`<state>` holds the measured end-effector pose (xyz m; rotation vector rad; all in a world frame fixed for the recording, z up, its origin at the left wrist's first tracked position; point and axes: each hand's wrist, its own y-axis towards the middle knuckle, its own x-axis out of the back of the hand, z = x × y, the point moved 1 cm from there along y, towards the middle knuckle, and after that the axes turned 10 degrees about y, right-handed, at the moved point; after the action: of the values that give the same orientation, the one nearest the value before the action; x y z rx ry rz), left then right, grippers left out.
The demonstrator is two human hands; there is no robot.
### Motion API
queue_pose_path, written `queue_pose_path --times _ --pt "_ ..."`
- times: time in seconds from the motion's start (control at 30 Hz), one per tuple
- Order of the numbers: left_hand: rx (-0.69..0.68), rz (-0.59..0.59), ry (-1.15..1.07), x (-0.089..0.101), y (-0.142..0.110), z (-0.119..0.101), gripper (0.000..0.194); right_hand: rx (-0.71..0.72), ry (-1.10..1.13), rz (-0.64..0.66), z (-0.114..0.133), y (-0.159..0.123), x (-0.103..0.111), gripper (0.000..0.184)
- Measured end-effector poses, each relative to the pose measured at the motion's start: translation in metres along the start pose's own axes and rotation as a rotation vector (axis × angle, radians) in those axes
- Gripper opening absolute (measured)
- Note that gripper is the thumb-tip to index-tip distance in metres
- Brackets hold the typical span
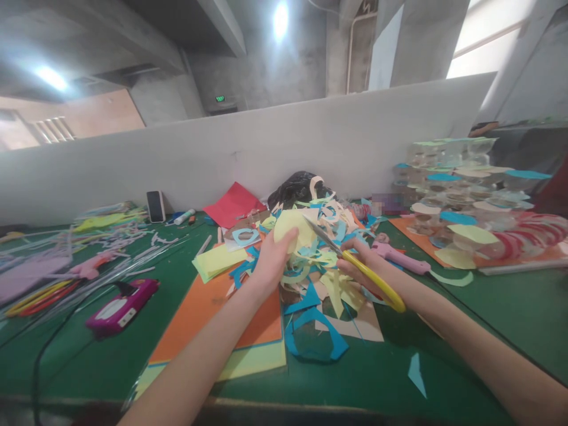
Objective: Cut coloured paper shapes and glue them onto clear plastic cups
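Observation:
My left hand (276, 260) is closed on a pale yellow piece of paper (293, 228) with a rounded outline, held above the pile of cut scraps. From the right, my right hand (361, 260) grips a pair of scissors (368, 272) with yellow handles. The blades point up and left, their tips beside the yellow paper's right edge; whether they touch it I cannot tell. Below both hands lies a heap of paper offcuts (335, 290) in blue, yellow and peach, with a blue ring-shaped scrap (317, 349) at its front.
Orange sheets (261, 331) lie under my left forearm. A pink glue gun (403, 257) is at right, near stacked clear cups (461, 195) with paper discs. A purple power strip (122, 307), a phone (155, 206) and many thin strips occupy the left. A low wall (248, 142) stands behind.

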<state>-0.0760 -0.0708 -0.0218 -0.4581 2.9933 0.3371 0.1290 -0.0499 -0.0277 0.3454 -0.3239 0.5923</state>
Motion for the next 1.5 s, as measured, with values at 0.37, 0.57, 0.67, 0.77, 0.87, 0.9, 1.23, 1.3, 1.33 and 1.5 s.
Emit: queue_pose_path --times 0.37,0.57,0.67,0.77,0.87,0.9,1.23,1.3,1.33,1.5 --pt "-0.081 -0.070 -0.044 -0.001 0.000 0.000 0.048 -0.069 0.070 0.068 0.006 -0.004 -0.001 0.048" --pt "-0.066 0.006 -0.016 -0.003 -0.003 -0.001 0.051 -0.112 0.046 0.090 0.012 -0.006 0.000 0.058" --pt "-0.061 0.006 0.014 -0.002 -0.003 0.000 0.050 -0.144 0.075 0.080 0.012 -0.005 -0.001 0.062" --pt "-0.072 0.024 0.020 -0.002 -0.003 0.001 0.048 -0.147 0.089 0.064 0.012 -0.004 -0.003 0.064" --pt "-0.067 0.041 0.015 -0.003 -0.005 0.001 0.046 -0.163 0.120 0.045 0.011 -0.004 -0.005 0.064" --pt "-0.064 0.041 0.019 -0.004 -0.005 0.001 0.046 -0.160 0.123 0.038 0.011 -0.004 -0.005 0.063" --pt "-0.090 0.018 -0.032 -0.004 -0.004 0.000 0.046 -0.059 0.076 0.040 0.014 -0.004 -0.001 0.052" --pt "-0.074 0.029 -0.018 -0.004 -0.004 0.000 0.046 -0.034 0.059 0.036 0.013 -0.003 -0.001 0.054" --pt "-0.062 0.039 -0.003 -0.004 -0.004 0.000 0.046 -0.029 0.053 0.034 0.013 -0.002 -0.001 0.054" --pt "-0.032 0.039 0.064 -0.002 -0.003 0.003 0.043 -0.072 0.039 0.054 0.010 -0.002 -0.002 0.054"
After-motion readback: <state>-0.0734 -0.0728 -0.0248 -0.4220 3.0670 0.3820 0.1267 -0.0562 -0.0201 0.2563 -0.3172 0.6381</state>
